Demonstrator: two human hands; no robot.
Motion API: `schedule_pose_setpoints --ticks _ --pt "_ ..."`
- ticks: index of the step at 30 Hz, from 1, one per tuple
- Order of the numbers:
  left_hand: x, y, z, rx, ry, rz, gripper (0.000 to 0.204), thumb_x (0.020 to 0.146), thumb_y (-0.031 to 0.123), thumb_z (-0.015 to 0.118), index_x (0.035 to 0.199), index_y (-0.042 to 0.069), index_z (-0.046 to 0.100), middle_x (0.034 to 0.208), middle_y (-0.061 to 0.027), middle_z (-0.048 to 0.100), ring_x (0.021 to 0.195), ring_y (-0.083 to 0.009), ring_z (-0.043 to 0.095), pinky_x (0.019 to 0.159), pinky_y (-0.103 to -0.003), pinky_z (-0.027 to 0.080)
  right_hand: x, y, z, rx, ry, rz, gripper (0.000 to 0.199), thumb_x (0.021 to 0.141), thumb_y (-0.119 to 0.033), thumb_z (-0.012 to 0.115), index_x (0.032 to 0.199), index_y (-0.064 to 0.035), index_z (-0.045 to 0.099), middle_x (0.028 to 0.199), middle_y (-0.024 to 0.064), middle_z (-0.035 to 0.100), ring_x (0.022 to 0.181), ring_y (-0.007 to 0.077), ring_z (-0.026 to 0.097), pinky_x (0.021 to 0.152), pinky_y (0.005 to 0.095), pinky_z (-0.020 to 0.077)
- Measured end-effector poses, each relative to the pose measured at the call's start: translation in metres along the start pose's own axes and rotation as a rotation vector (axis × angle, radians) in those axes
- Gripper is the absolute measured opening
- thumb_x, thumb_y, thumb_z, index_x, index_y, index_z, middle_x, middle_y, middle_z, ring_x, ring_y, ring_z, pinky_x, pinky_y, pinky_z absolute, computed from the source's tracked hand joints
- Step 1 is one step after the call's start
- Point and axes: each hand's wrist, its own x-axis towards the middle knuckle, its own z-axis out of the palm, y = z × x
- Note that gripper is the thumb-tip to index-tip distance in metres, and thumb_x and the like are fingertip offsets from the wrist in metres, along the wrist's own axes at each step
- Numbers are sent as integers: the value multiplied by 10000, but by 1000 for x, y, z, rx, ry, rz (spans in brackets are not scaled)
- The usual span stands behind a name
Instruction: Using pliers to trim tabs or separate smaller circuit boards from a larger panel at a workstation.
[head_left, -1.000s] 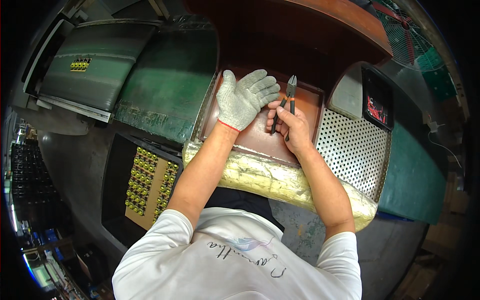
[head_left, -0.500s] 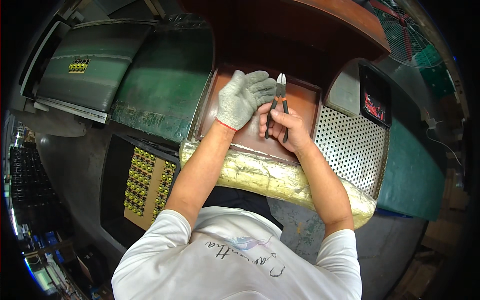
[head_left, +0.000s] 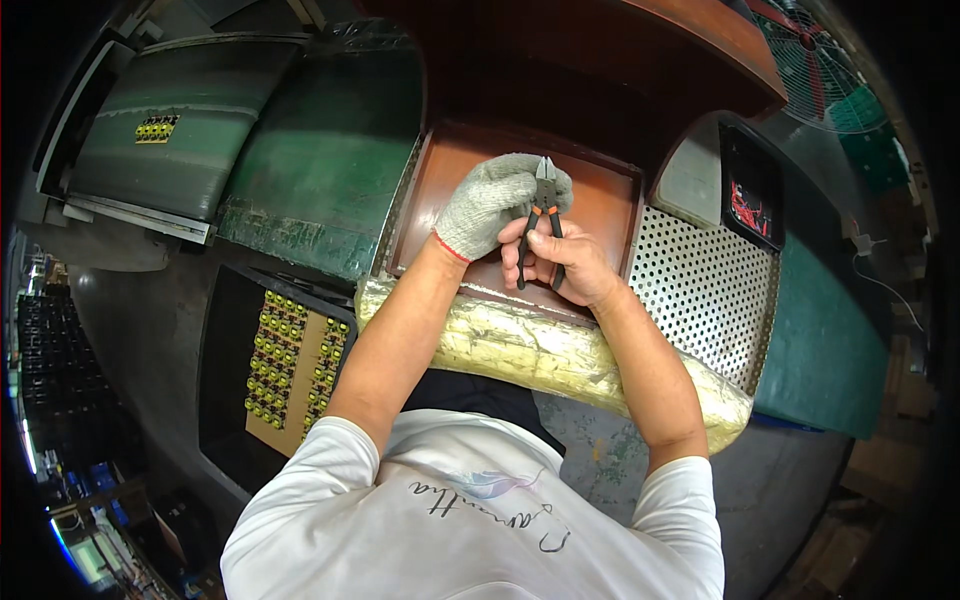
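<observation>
Cutters [head_left: 541, 215] were gripped in right hand [head_left: 556, 264]; gloved left hand [head_left: 490, 200] was curled beside the tips, contents hidden.

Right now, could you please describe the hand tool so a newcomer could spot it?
Find the reddish-brown tray at the centre. Above it, the bare right hand grips small cutting pliers against the gloved left hand; nothing else has orange-and-black handles.

Dim workshop here, a grey concrete floor [head_left: 150, 330] at eight o'clock; a green conveyor belt [head_left: 320, 170] runs off at ten o'clock. At three o'clock sits a perforated metal panel [head_left: 700, 290]; a caged fan [head_left: 820, 60] up at one o'clock.
</observation>
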Motion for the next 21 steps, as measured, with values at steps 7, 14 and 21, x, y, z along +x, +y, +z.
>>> schedule_pose_setpoints --ticks 7,14,21 --pt "-2 3 1 -33 -4 -142 334 996 218 664 1214 -28 723 1004 -140 777 706 -150 699 715 -320 619 2 3 -7 18 -34 -27 360 1078 -291 576 1207 39 643 934 109 678 810 214 671 762 358 577" --pt "-1 1 2 -45 -53 -103 329 1004 233 667 1202 -24 725 1046 -151 770 828 -197 728 795 -339 616 2 2 -6 7 -27 -25 353 1084 -322 569 1150 14 654 862 81 645 727 196 617 688 336 526" --pt "0 -2 1 -91 -65 -85 312 1013 225 655 1188 -24 724 1125 -177 755 1038 -283 730 940 -393 595 2 2 -7 8 -24 -26 357 1084 -330 578 1134 15 652 841 78 635 713 188 599 675 333 511"
